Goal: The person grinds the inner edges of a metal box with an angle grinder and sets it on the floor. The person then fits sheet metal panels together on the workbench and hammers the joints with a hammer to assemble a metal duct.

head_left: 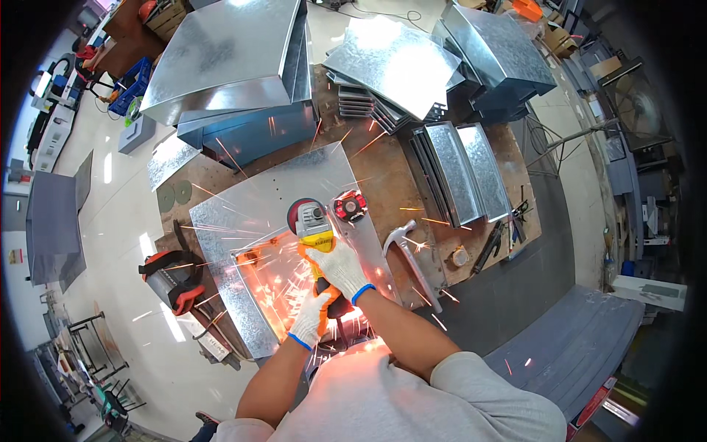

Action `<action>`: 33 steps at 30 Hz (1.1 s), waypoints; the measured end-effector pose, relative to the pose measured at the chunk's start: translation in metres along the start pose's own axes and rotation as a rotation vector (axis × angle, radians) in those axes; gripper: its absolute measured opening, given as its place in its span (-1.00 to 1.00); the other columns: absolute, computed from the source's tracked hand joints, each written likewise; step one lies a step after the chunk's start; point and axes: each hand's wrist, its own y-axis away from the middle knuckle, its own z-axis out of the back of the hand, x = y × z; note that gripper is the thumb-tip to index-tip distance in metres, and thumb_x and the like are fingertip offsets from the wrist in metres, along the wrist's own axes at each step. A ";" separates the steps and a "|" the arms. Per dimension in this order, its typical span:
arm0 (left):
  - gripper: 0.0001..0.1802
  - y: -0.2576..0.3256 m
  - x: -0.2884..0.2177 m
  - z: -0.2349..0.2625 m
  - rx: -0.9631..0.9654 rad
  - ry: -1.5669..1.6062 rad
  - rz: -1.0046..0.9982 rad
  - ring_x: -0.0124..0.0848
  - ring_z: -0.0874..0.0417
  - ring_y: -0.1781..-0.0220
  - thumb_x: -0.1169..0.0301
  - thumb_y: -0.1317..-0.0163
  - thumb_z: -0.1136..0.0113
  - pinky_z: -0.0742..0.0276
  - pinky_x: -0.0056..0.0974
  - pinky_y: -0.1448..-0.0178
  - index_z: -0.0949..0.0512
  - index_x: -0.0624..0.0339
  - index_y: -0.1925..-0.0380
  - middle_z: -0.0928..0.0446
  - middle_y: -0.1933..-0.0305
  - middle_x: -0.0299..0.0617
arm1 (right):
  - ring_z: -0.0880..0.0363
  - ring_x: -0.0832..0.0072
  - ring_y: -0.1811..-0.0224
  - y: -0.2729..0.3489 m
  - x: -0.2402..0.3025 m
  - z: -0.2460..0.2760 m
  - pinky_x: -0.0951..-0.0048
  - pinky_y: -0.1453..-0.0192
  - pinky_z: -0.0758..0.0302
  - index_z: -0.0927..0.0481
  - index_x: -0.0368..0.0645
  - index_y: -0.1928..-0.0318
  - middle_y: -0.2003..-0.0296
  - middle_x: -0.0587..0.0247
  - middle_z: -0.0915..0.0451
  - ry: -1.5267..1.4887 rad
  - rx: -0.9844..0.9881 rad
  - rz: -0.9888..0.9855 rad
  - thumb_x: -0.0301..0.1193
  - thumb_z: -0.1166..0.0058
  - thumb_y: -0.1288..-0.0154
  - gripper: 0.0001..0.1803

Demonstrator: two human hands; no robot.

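Note:
Both of my hands wear white work gloves with orange palms and blue cuffs, and both are closed on a yellow angle grinder [312, 219] with a grey head. My right hand [339, 268] wraps its yellow body just behind the head. Lower down, my left hand [313, 317] grips the dark rear end. The grinder is over a galvanized metal sheet [313, 171] on the workbench. Sparks [283, 295] spray widely, and an orange glow lights a rectangular part beneath; glare hides where the disc touches. A red-and-black tape measure [350, 206] lies right of the grinder head.
A claw hammer [414, 261], pliers [488, 247] and a small round piece [459, 256] lie on the wooden bench [390, 180] at right. Bent metal panels [453, 173] and large metal housings [221, 55] stand behind. A black-and-red welding helmet [171, 281] sits at left.

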 end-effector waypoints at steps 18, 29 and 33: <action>-0.43 0.005 0.001 -0.007 -0.055 -0.007 -0.016 -0.11 -0.81 0.13 0.38 -0.35 -0.46 -0.84 -0.04 0.09 -0.48 0.26 -0.30 -0.70 -0.08 0.04 | -0.81 0.30 0.24 0.003 0.006 0.006 0.36 0.17 -0.69 -0.70 -0.25 -0.07 0.16 0.10 -0.83 0.030 0.021 -0.006 -0.06 -0.50 -0.21 -0.41; -0.48 0.014 0.045 0.012 -0.069 -0.011 -0.109 -0.16 -0.79 -0.03 0.34 -0.43 -0.39 -0.78 -0.12 -0.09 -0.52 0.26 -0.32 -0.72 -0.14 0.00 | -0.81 0.13 0.16 0.029 0.002 0.011 0.24 0.07 -0.69 -0.72 -0.21 -0.08 0.14 0.05 -0.83 0.188 0.078 0.028 0.10 -0.43 -0.21 -0.33; -0.49 0.005 0.043 0.008 -0.057 0.046 -0.118 -0.17 -0.79 -0.02 0.34 -0.44 -0.39 -0.79 -0.12 -0.06 -0.53 0.27 -0.31 -0.72 -0.13 0.01 | -0.81 0.11 0.14 0.016 0.004 0.013 0.23 0.05 -0.68 -0.73 -0.18 -0.09 0.13 0.05 -0.83 0.241 0.091 0.011 0.12 -0.42 -0.22 -0.33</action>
